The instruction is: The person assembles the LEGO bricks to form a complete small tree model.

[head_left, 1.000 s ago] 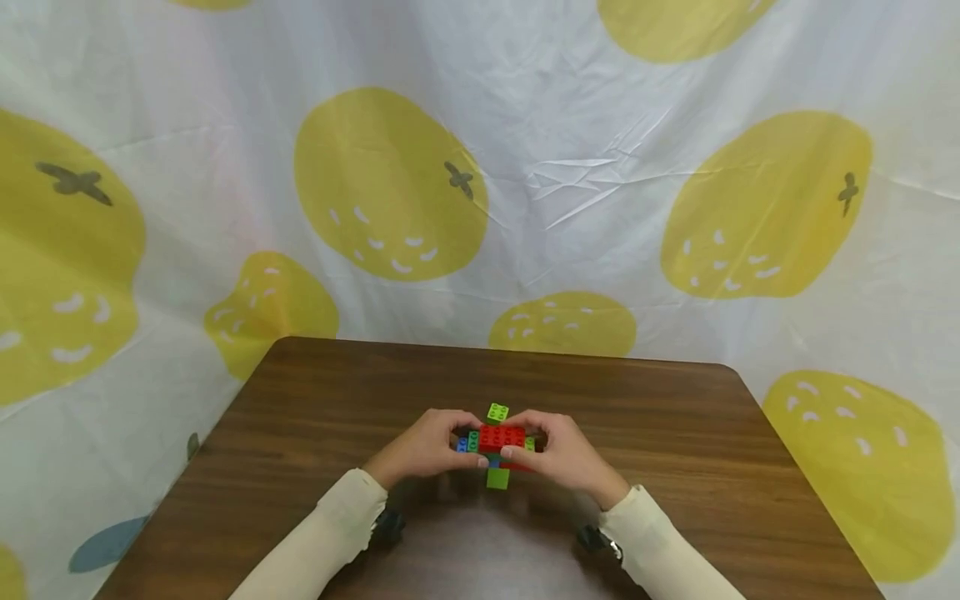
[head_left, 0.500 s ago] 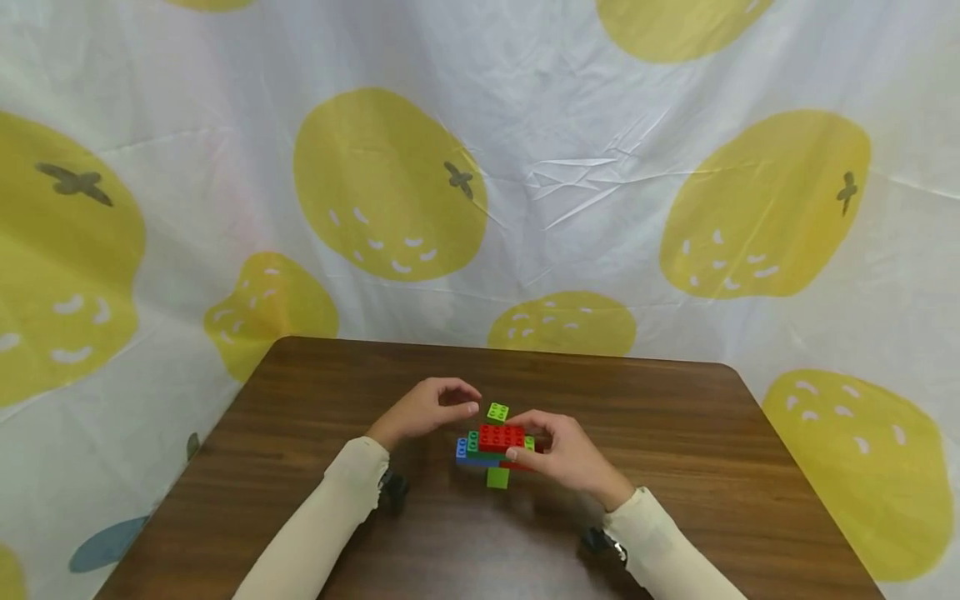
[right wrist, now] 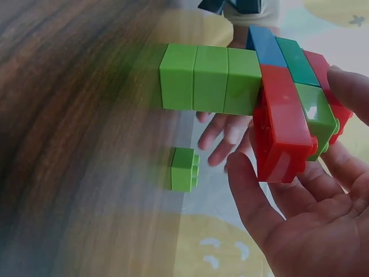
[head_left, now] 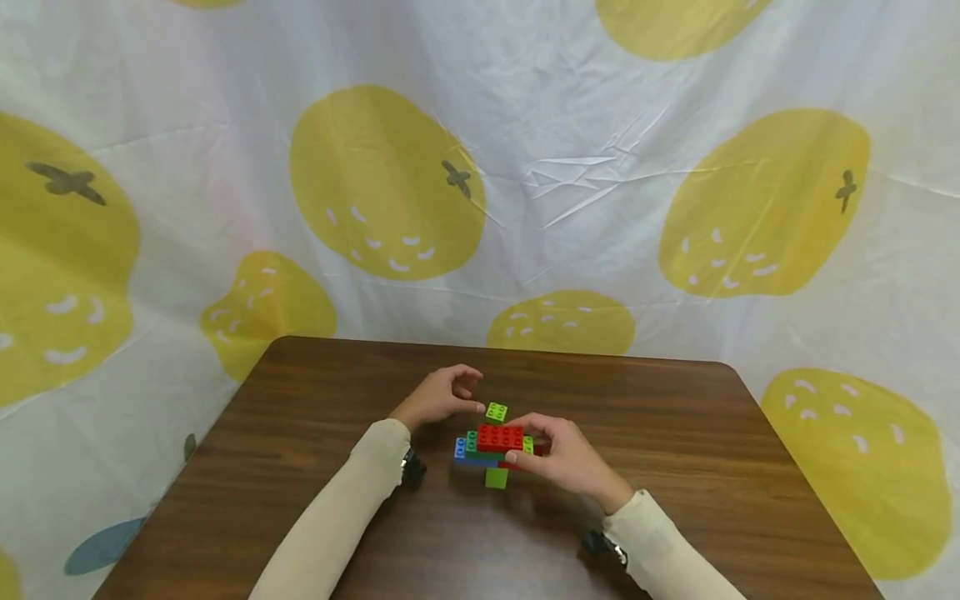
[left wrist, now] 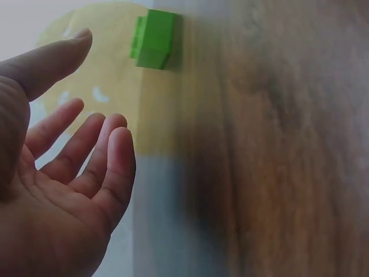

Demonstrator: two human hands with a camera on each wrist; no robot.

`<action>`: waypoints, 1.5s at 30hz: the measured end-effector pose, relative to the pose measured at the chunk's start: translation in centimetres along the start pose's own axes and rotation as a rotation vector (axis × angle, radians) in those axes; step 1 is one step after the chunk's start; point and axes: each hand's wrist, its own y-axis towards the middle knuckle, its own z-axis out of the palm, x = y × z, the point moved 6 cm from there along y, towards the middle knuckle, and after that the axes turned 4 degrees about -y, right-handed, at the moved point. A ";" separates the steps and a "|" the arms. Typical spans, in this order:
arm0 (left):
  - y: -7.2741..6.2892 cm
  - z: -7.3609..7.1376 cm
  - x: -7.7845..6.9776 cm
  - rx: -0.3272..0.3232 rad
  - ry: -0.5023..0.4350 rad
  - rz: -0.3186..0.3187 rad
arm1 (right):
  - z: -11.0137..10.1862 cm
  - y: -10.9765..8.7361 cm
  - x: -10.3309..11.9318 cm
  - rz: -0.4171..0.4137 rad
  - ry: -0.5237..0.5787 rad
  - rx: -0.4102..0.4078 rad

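Note:
A toy brick structure (head_left: 480, 457) stands mid-table. In the right wrist view its column of light green bricks (right wrist: 210, 79) carries a blue brick (right wrist: 268, 47) and a red brick (right wrist: 285, 124). Above these sit a dark green and a light green brick, then a red brick (head_left: 500, 437) on top. My right hand (head_left: 566, 458) grips the structure's right side, thumb on the near side, fingers on the far side. Behind it lies a loose light green brick (head_left: 497, 412). Beside that brick is my left hand (head_left: 442, 396), fingers apart, thumb near it and holding nothing.
The brown wooden table (head_left: 360, 367) has rounded far corners. Behind it hangs a white curtain (head_left: 555, 183) printed with yellow fruit. Dark bands with devices (head_left: 412, 468) sit at both wrists.
My left hand has let go of the structure's left side and moved away and forward, to the loose light green brick. My right hand stays on the structure.

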 end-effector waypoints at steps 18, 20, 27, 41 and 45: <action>1.0 3.3 -0.3 0.184 0.181 0.026 | -0.1 -0.4 0.0 -0.029 -0.016 -0.021; 0.9 3.2 -0.4 0.178 0.188 0.032 | 0.0 -0.4 0.0 -0.033 -0.009 -0.015; 0.7 2.4 0.0 0.158 0.116 0.016 | -0.1 -0.1 -0.3 -0.046 -0.002 -0.015; -1.5 0.3 -0.9 0.156 0.064 0.028 | 0.0 -0.3 -0.6 -0.046 -0.057 -0.017; -2.0 -0.4 -1.8 0.111 0.051 0.054 | 0.0 -0.3 -0.5 -0.038 -0.074 -0.024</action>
